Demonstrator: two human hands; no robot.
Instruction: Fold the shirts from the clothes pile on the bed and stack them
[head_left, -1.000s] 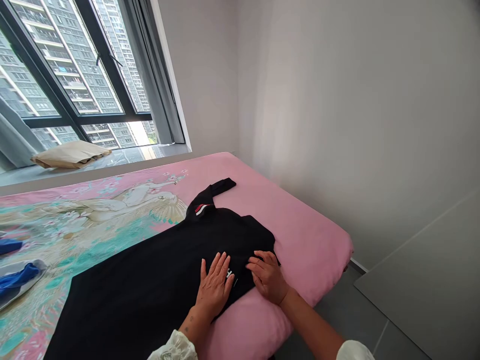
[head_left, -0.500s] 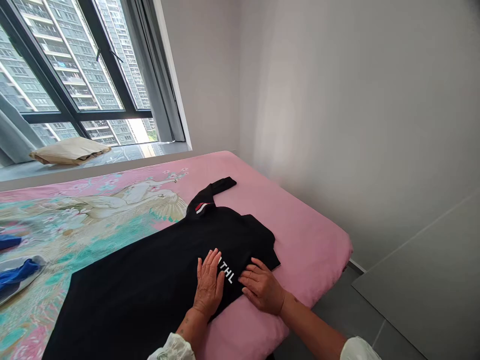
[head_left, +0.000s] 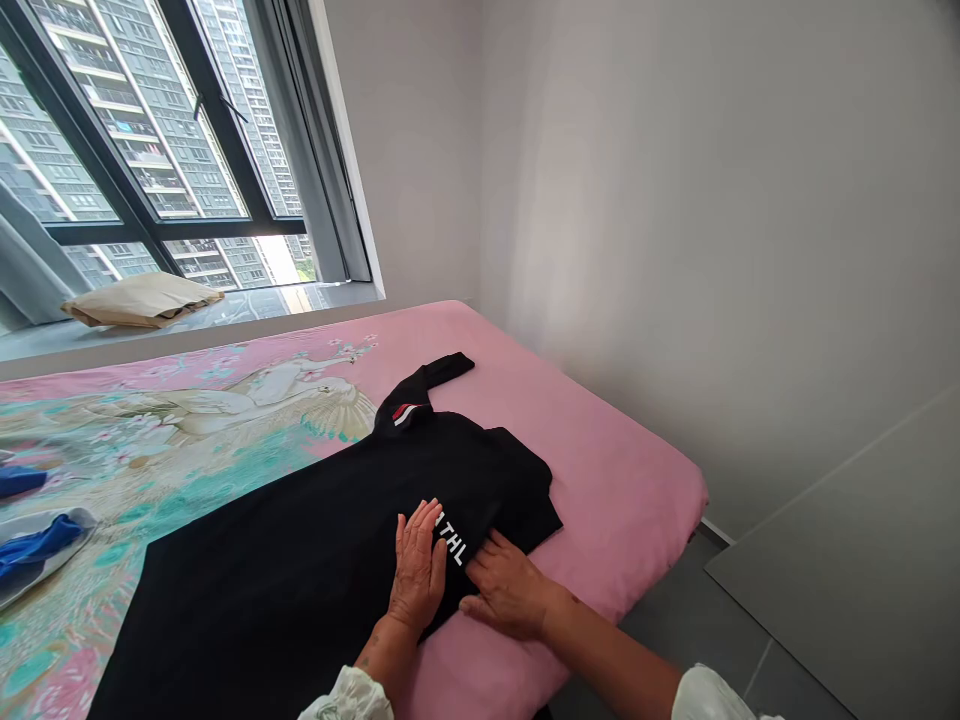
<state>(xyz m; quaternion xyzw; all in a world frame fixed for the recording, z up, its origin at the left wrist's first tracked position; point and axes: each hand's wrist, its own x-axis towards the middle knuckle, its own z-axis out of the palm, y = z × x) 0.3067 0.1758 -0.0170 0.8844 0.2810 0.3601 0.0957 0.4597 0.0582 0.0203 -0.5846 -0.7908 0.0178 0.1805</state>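
Note:
A black T-shirt [head_left: 300, 560] with white "ATHL" lettering lies folded lengthwise on the bed. One sleeve [head_left: 409, 395] with a red and white stripe sticks out towards the far side. My left hand [head_left: 416, 570] rests flat on the shirt beside the lettering, fingers stretched out. At the shirt's near edge is my right hand [head_left: 514, 590], its fingertips tucked under the black fabric and hidden there. Its thumb stands apart from the fingers, close to the pink sheet.
The bed has a pink sheet [head_left: 600, 430] with a printed peacock pattern on the left. Blue and white clothing [head_left: 45, 550] lies at the left edge. A beige folded bag or cushion [head_left: 142, 298] sits on the window sill. A grey wall [head_left: 675, 200] borders the bed's far right side.
My right hand has moved slightly left and its fingers have slipped from on top of the shirt to under its fabric. My left hand stays in place.

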